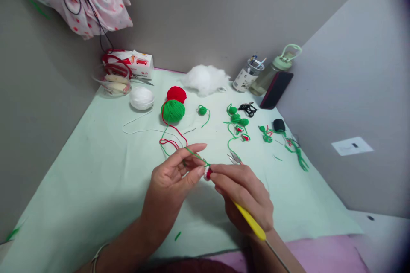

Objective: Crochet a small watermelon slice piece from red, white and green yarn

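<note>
Between my hands is a small red and white crochet piece (208,173) with green yarn at its top. My left hand (174,177) pinches its white edge between thumb and fingers, and a green strand runs over the raised index finger. In my right hand (245,192) lies a crochet hook (251,222) with a yellow handle; its tip is hidden at the piece. Beyond the hands, a green yarn ball (173,111) rests against a red yarn ball (177,94). Left of them sits a white yarn ball (142,98), its strand trailing toward my left hand.
Small scissors (235,158) lie just beyond my right hand. Several green crocheted balls (235,118) and a black claw clip (248,109) are on the right. White stuffing (205,80), a pen cup (248,76), a bottle (269,72) and a phone (276,90) line the back.
</note>
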